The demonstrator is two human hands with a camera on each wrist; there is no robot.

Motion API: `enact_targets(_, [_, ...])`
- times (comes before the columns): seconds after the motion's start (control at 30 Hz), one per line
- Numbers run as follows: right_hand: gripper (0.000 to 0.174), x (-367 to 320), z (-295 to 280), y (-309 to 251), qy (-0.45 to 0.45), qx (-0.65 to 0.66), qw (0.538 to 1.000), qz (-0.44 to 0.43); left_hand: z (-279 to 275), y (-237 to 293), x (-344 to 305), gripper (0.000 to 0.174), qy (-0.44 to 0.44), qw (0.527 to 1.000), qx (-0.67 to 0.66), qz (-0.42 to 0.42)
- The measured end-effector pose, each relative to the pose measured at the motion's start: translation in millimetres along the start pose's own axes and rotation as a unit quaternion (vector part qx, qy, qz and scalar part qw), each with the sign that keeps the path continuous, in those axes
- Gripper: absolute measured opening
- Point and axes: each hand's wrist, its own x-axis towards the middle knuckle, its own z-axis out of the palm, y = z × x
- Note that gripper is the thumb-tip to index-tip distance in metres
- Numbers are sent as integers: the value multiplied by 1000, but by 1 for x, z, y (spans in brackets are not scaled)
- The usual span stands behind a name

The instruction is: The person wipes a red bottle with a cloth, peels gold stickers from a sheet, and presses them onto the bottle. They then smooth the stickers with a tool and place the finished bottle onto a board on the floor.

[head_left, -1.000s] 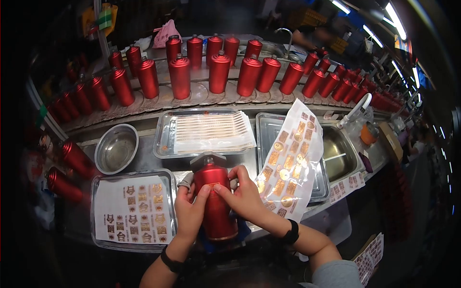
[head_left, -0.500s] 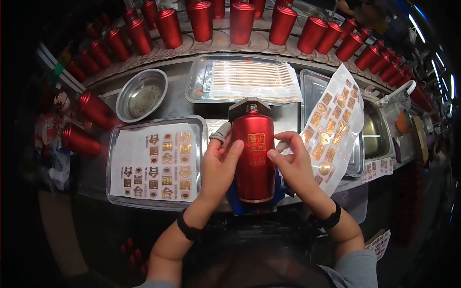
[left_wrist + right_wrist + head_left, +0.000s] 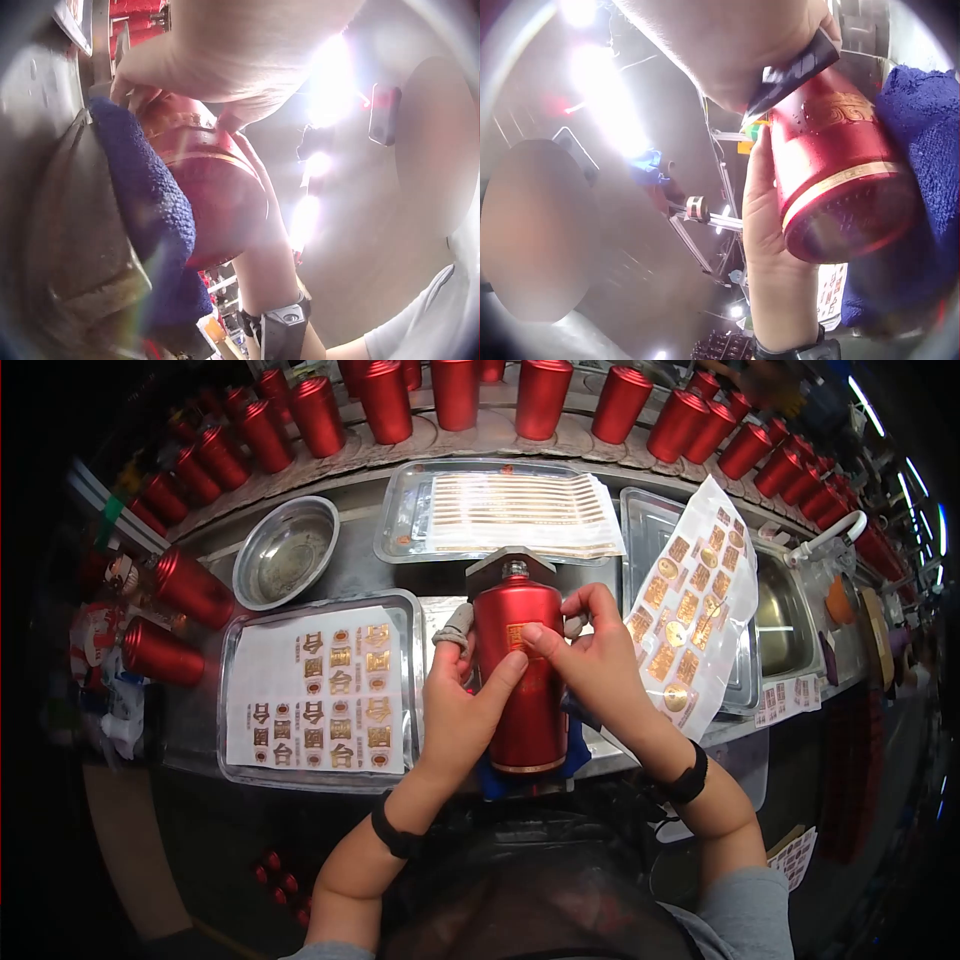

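The red bottle (image 3: 525,710) rests on the blue cloth (image 3: 926,135). The left hand (image 3: 462,710) and right hand (image 3: 602,672) curl partway round it, right thumb against gold lettering (image 3: 515,635). A tray (image 3: 411,670) lies left of the cloth.

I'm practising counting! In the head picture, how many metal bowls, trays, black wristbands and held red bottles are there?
Metal bowl: 1
Trays: 3, one partly covered by a hanging sticker sheet
Black wristbands: 2, one on each arm
Red bottle being held: 1
Total: 7
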Motion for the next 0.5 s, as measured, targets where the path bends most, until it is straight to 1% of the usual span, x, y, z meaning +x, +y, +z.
enact_targets(0.03, [50,5,14,-6,3,-31,999,9,-15,3,6,58,4,1000,23,-4])
enact_targets(0.1, [49,7,17,1,14,-19,1000,-12,-17,2,6,59,8,998,54,-6])
enact_targets(0.13, [48,7,17,4,21,-13,999,-20,-15,2,5,58,13,999,43,-1])
enact_targets(0.23, [46,5,16,-2,10,20,1000,9,-10,5,5,56,18,1000,21,6])
enact_targets(0.27, [45,11,30,-12,11,20,1000,15,-23,17,11,55,19,1000,25,-3])
enact_targets(0.47, [42,10,29,-10,6,36,999,9,-22,20,10,54,13,1000,21,-9])
enact_targets(0.5, [42,15,40,-20,5,36,999,18,-34,30,16,54,11,999,27,-19])
